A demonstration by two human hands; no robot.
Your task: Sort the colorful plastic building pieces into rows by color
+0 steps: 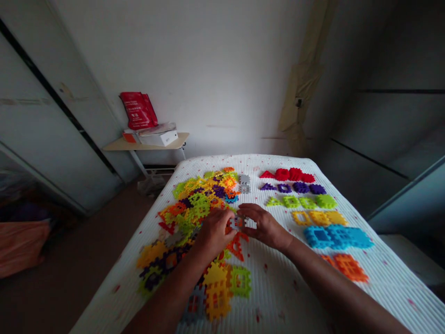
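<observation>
Between my two hands is a grey interlocking building block (238,222) with notched edges and an opening in it. My left hand (217,227) grips its left side, thumb and fingers closed. My right hand (262,225) has thumb and fingers curled round the right side. Under and around my left hand spreads a mixed heap of coloured building blocks (198,204). An orange triangular block (237,246) lies just below the held one. Beyond my hands, grey blocks (244,183) lie beside the heap.
Rows sorted by colour lie on the right: red (295,174), purple (301,188), green (299,202), yellow (320,218), blue (333,236) and orange (349,266) blocks. A white ribbed cover (278,297) lies beneath. A small table (146,144) with boxes and a red bag stands far left.
</observation>
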